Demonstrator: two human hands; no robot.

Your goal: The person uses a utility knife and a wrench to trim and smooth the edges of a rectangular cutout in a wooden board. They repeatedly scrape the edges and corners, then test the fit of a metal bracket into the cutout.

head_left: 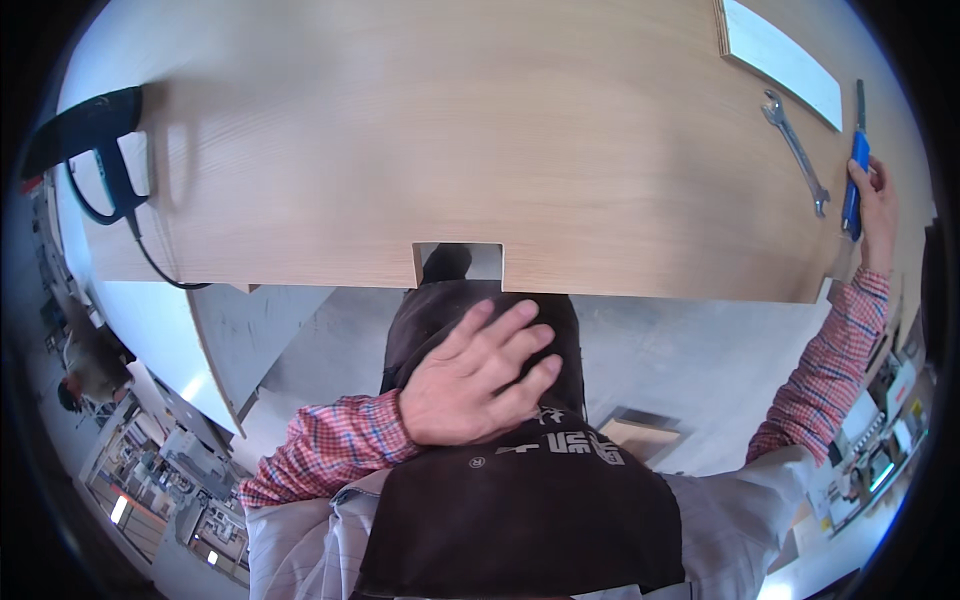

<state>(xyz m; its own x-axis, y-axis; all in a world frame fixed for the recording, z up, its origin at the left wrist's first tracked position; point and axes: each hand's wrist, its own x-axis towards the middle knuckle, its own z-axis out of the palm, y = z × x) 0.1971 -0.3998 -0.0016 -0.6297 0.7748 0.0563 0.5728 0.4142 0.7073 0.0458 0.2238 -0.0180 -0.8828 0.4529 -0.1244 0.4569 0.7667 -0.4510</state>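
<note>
My left hand (480, 385) rests over the front of my black apron (520, 510), its fingers spread and holding nothing. Out at the far right of the wooden panel, my right hand (877, 215) has its thumb and fingers closed round a slim blue-handled tool (852, 205) with a narrow grey end pointing away from me. Its exact kind is not clear. Just left of that tool lies a double-ended open wrench (797, 152). Beyond the wrench is a curved board piece (783, 60) with a white face.
A large light-wood panel (400, 150) spans the view, with a square notch (460, 262) in its near edge. A dark heat gun (110, 150) with a trailing cord lies at the left. Another person (95, 365) is at the far left.
</note>
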